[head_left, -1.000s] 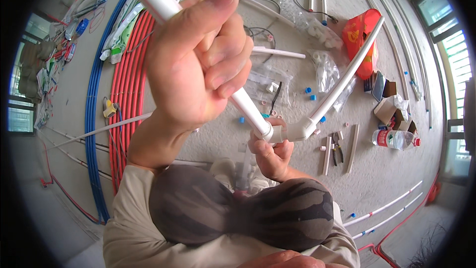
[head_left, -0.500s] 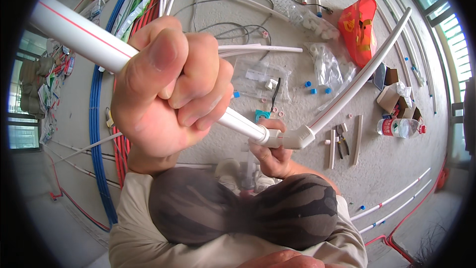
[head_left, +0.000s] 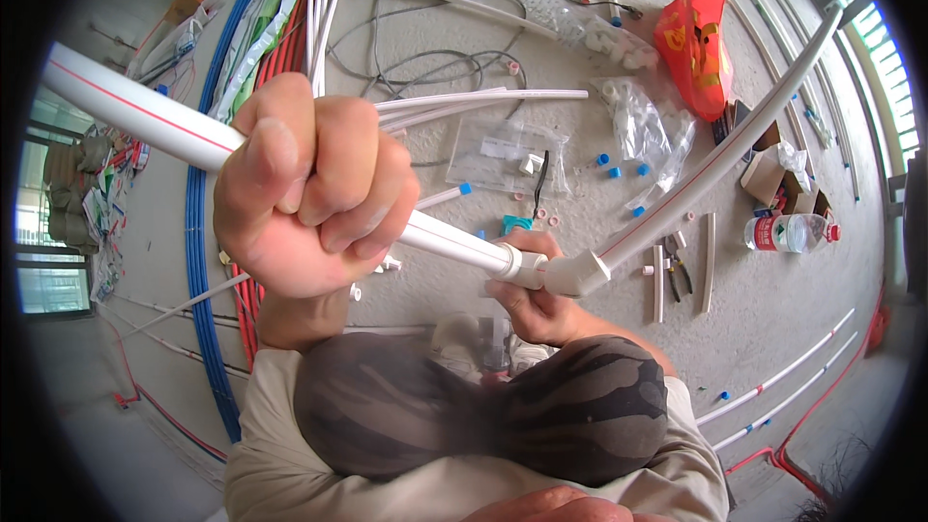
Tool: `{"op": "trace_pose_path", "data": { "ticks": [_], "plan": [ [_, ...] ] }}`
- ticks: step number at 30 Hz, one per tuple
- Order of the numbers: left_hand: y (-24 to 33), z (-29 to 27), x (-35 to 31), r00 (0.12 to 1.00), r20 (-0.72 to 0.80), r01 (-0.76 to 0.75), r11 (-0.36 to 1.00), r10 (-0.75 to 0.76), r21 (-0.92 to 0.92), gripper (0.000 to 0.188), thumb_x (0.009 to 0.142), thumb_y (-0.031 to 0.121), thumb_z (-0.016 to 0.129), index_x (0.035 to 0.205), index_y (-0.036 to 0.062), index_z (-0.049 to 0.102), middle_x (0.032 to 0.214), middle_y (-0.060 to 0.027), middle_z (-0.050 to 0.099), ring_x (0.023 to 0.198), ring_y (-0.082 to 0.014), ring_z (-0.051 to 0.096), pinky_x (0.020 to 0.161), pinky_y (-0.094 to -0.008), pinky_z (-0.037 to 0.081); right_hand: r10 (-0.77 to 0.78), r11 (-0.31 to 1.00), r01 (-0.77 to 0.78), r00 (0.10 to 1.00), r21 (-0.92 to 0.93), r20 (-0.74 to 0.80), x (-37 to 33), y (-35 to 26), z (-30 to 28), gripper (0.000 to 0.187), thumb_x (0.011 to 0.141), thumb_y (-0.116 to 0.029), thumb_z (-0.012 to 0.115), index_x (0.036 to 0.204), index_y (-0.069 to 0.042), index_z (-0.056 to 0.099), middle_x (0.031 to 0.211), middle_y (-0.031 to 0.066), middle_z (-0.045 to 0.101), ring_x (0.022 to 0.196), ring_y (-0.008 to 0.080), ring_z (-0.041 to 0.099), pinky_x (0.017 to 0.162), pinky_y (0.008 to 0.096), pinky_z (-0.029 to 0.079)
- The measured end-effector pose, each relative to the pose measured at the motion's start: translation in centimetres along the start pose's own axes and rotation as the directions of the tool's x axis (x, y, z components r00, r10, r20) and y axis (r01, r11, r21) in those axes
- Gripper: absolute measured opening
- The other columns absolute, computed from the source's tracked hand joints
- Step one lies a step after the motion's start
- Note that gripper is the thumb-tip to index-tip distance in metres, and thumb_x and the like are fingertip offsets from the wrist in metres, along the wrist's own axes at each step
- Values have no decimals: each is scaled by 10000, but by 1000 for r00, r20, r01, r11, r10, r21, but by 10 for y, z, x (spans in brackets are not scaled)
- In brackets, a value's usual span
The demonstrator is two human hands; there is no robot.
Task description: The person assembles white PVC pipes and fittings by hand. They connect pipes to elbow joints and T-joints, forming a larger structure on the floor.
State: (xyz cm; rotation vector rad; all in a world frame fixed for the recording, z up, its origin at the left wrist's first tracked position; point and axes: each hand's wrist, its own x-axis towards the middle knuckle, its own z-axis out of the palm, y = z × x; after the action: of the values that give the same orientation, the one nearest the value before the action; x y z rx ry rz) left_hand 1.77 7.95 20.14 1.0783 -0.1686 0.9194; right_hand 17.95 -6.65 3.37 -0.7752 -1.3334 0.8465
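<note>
My left hand [head_left: 314, 184] is closed in a fist round a white plastic pipe [head_left: 135, 111] with a red stripe, which slants down to the right across my view. At its lower end is a white elbow fitting [head_left: 578, 274]. My right hand [head_left: 537, 314] grips the fitting from below, thumb and fingers either side of the joint. From the elbow's other end a second white striped pipe [head_left: 696, 184] rises to the upper right. Both pipes and the fitting are held up above my knees as one bent piece. Part of the right hand's fingers is hidden behind the joint.
Blue pipes [head_left: 198, 261] run along the floor at left. Pliers [head_left: 682, 271] and short pipe pieces lie at right, near a water bottle [head_left: 788, 233] and an open cardboard box [head_left: 773, 179]. Farther off are a red bag [head_left: 691, 48], plastic bags of fittings and a grey cable [head_left: 425, 77].
My left hand and its end of the pipe have come down and a little left. The right-hand pipe's far end has swung outward to the right. Both hands keep their grip.
</note>
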Motion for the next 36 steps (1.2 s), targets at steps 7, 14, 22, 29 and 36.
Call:
{"op": "trace_pose_path", "data": {
  "ticks": [7, 14, 22, 29, 36],
  "plan": [
    [-3, -24, -5, 998, -44, -34, 999, 34, -2, 358, 1095, 251, 513, 781, 151, 371, 616, 14, 391, 425, -78, 326, 359, -254, 384, -3, 992, -4, 998, -128, -55, 7, 3, 2, 402, 897, -28, 772, 1218, -23, 529, 1042, 115, 633, 817, 256, 636, 689, 389, 496],
    [-5, -36, -14, 989, -143, -48, 995, 36, -83, 367, 1091, 230, 482, 757, 147, 352, 601, 10, 369, 430, -96, 307, 364, -287, 366, -82, 935, 94, 995, -342, 50, 15, -11, -12, 377, 895, 28, 729, 1218, 2, 536, 1071, 126, 613, 821, 227, 634, 686, 362, 503],
    [-13, -50, -24, 970, -241, -52, 989, 17, -141, 396, 1090, 223, 488, 727, 156, 343, 591, 20, 344, 439, -98, 311, 361, -283, 348, 4, 892, 10, 1000, -453, 30, 19, -24, -16, 186, 871, -35, 767, 1040, -35, 689, 1066, 129, 656, 762, 272, 659, 667, 393, 509],
    [-2, -68, -18, 952, -297, -151, 960, 77, -235, 420, 1067, 179, 534, 691, 142, 350, 599, 17, 340, 441, -99, 300, 348, -256, 317, 49, 982, -80, 983, -172, -176, 34, -26, -15, 616, 866, -143, 811, 1379, 1, 502, 1157, 177, 594, 956, 282, 645, 793, 403, 545],
    [10, -76, -15, 935, -326, -232, 934, 138, -271, 444, 1062, 188, 544, 672, 150, 336, 594, 26, 327, 452, -98, 284, 362, -263, 302, -418, 907, 421, 902, 8, -110, 28, -21, -23, 476, 780, 37, 676, 1199, -45, 467, 1026, 158, 513, 889, 304, 600, 1008, 621, 479]
  ]
}}
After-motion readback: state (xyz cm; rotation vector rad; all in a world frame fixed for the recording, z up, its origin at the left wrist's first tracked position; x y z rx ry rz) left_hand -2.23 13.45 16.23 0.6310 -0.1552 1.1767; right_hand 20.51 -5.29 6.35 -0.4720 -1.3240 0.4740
